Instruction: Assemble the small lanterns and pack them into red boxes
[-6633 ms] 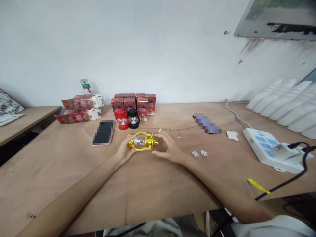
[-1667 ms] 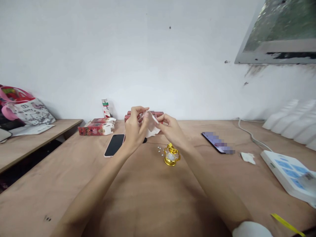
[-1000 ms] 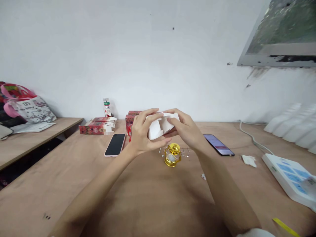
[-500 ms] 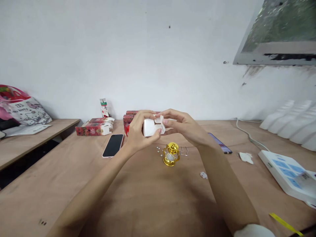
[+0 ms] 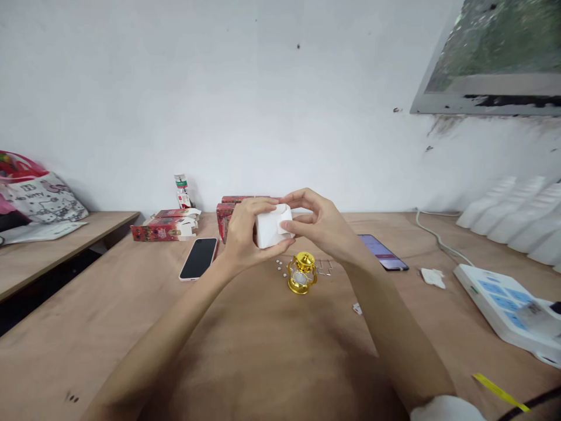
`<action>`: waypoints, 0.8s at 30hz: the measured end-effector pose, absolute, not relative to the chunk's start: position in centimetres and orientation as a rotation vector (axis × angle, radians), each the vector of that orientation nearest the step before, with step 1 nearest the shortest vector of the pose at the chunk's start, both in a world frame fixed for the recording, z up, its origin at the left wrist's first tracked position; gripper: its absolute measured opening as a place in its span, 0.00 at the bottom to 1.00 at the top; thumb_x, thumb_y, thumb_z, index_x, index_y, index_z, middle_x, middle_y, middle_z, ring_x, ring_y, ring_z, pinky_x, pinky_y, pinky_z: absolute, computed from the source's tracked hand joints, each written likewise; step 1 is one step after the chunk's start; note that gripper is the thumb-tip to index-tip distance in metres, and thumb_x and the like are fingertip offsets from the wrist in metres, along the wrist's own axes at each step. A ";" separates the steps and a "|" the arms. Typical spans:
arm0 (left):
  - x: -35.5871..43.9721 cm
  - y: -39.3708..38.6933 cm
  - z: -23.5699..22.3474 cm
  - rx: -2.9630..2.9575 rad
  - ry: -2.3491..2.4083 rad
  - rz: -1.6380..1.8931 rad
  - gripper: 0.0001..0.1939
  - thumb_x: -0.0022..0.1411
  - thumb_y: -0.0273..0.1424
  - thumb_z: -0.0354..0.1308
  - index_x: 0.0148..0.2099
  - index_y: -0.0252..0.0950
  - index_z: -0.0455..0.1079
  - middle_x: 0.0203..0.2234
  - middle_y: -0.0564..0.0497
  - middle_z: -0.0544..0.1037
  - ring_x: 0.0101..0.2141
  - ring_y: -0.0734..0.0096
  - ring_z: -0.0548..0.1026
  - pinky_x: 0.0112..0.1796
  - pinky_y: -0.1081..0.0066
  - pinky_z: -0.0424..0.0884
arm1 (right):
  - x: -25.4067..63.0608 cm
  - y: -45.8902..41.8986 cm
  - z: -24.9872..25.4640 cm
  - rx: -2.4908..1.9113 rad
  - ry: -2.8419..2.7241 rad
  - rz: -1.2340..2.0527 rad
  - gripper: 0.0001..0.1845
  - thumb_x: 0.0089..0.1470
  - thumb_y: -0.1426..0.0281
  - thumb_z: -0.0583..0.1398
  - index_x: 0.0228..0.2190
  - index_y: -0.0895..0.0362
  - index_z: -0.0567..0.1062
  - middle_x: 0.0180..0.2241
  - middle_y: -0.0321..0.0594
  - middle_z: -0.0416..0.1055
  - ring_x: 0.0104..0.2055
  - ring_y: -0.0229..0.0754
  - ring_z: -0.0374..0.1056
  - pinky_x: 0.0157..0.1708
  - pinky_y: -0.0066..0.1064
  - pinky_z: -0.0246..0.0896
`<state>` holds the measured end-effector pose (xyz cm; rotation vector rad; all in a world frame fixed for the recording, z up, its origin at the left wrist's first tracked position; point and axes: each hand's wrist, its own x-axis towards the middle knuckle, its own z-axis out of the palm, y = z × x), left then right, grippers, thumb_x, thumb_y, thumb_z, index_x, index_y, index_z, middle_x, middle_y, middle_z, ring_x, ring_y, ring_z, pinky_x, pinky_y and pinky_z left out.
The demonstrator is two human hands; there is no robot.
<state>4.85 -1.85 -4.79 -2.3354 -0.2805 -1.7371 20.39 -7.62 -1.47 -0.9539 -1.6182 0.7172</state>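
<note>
A small white cardboard box (image 5: 268, 229) is held up above the table between both hands. My left hand (image 5: 242, 234) wraps round its left side, thumb below and fingers over the top. My right hand (image 5: 318, 222) pinches the flap at the box's right end, its thumb pressed on the white card. Below them a small gold lantern (image 5: 302, 273) stands upright on the table, with a clear middle and side handles. Several tiny button cells (image 5: 279, 265) and bent metal wire pieces (image 5: 325, 268) lie beside it.
Red printed boxes (image 5: 164, 228) lie at the back left, more behind my left hand. A pink-edged phone (image 5: 198, 259) and another phone (image 5: 383, 252) flank the hands. At right are a white power strip (image 5: 499, 304), white bottles (image 5: 512, 216) and a yellow strip (image 5: 499, 390).
The flaps standing out at the box's right end are now folded in against it. My right hand has moved slightly left, its thumb now on the flap.
</note>
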 end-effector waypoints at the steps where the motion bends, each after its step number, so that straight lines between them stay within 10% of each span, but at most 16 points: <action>1: 4.8 -1.8 -4.8 -2.335 -0.256 -1.739 0.28 0.46 0.37 0.67 0.46 0.41 0.58 0.42 0.44 0.73 0.44 0.58 0.73 0.41 0.58 0.70 | 20.3 -7.6 -1.5 -0.958 -1.610 0.716 0.17 0.42 0.71 0.62 0.38 0.56 0.68 0.42 0.41 0.69 0.30 0.35 0.69 0.31 0.35 0.69; 16: 5.3 -1.8 -5.8 -2.619 -0.129 -1.979 0.21 0.57 0.49 0.53 0.47 0.42 0.60 0.41 0.46 0.72 0.45 0.60 0.72 0.46 0.56 0.68 | 20.4 -5.1 -2.7 -0.745 -1.762 1.049 0.22 0.39 0.66 0.67 0.40 0.52 0.71 0.41 0.38 0.71 0.44 0.44 0.68 0.42 0.40 0.67; 24: 2.6 -1.0 -2.6 -2.665 -0.999 -2.207 0.15 0.59 0.41 0.54 0.48 0.44 0.64 0.43 0.48 0.70 0.45 0.61 0.70 0.42 0.61 0.71 | 17.5 -6.0 -4.2 -0.787 -1.949 0.090 0.14 0.44 0.72 0.66 0.36 0.50 0.74 0.59 0.40 0.55 0.63 0.52 0.48 0.58 0.52 0.52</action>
